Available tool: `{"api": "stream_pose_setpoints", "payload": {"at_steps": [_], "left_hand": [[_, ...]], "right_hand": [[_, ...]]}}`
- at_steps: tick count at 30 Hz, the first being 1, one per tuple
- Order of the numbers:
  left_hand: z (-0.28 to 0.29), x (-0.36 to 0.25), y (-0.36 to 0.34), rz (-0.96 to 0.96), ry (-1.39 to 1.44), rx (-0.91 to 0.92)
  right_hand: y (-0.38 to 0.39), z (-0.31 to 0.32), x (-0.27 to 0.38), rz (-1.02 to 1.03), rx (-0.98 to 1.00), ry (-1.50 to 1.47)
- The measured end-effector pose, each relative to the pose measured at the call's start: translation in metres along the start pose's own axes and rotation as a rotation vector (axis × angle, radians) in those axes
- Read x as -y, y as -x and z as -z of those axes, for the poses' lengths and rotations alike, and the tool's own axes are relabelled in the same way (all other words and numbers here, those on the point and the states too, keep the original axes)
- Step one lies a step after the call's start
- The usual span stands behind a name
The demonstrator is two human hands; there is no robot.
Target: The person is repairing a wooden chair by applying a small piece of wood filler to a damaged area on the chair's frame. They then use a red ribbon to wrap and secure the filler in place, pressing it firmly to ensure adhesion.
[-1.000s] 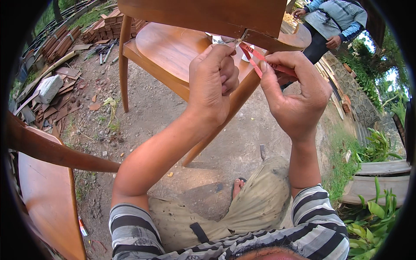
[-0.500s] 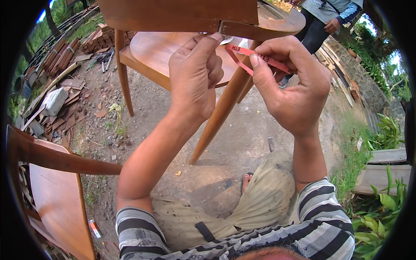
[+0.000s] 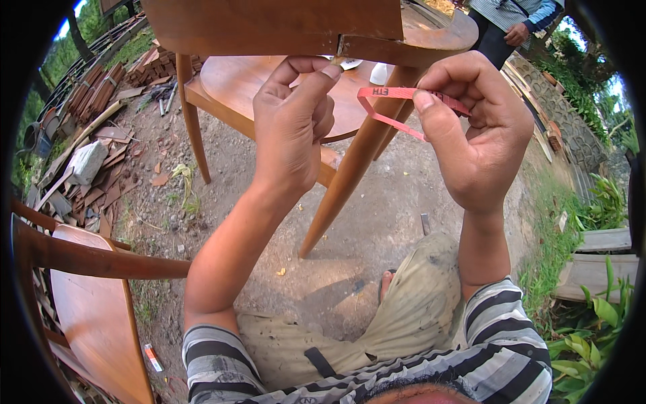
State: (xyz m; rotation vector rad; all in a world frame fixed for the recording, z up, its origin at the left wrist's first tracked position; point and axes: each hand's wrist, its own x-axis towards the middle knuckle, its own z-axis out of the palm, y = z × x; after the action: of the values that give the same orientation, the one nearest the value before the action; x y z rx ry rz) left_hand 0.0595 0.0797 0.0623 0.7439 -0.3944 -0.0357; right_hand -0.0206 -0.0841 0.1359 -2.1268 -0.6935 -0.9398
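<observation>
A wooden chair (image 3: 276,27) faces me, with a split (image 3: 340,46) in the lower edge of its curved back. My left hand (image 3: 293,128) is pinched closed just below that split; whatever is between the fingertips is too small to make out. My right hand (image 3: 481,141) grips a flat red strip (image 3: 378,91) with dark lettering, whose loop sticks out leftward, apart from my left hand. Behind the strip, a white object (image 3: 379,73) stands on the seat (image 3: 229,81), partly hidden.
A second chair (image 3: 87,289) lies at lower left. Broken tiles and a pale block (image 3: 87,161) are heaped at the left. A person (image 3: 517,34) stands at the upper right, near planks. Plants (image 3: 599,310) and concrete pieces (image 3: 595,277) edge the right side.
My hands have drawn farther apart. My right hand has shifted rightward with the red strip, which has left the split. The chair and background have shifted in view.
</observation>
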Motion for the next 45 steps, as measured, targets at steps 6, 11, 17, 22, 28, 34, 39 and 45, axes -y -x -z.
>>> {"api": "stream_pose_setpoints", "payload": {"at_steps": [6, 11, 17, 22, 28, 34, 39, 45], "left_hand": [[0.011, -0.005, 0.003, -0.036, -0.069, 0.118], [0.016, -0.01, 0.01, -0.092, -0.191, 0.246], [0.019, -0.016, 0.013, -0.137, -0.275, 0.313], [0.015, -0.02, 0.016, -0.209, -0.46, 0.268], [0.011, -0.021, 0.015, -0.328, -0.488, 0.229], [0.014, -0.029, 0.018, -0.219, -0.52, 0.189], [0.012, -0.038, 0.016, -0.191, -0.486, 0.202], [0.015, -0.027, 0.012, -0.187, -0.472, 0.23]], "right_hand": [[-0.009, 0.001, 0.0, -0.221, 0.139, -0.107], [-0.007, -0.019, -0.006, -0.321, 0.061, -0.23], [-0.009, -0.024, -0.004, -0.285, 0.102, -0.104], [-0.004, -0.034, -0.002, -0.218, 0.044, -0.066], [-0.003, -0.033, -0.004, -0.094, -0.031, 0.073], [-0.007, -0.029, 0.008, -0.205, 0.005, -0.054], [-0.011, -0.027, 0.008, -0.205, 0.005, -0.08], [-0.01, -0.03, 0.003, -0.211, 0.045, -0.127]]}}
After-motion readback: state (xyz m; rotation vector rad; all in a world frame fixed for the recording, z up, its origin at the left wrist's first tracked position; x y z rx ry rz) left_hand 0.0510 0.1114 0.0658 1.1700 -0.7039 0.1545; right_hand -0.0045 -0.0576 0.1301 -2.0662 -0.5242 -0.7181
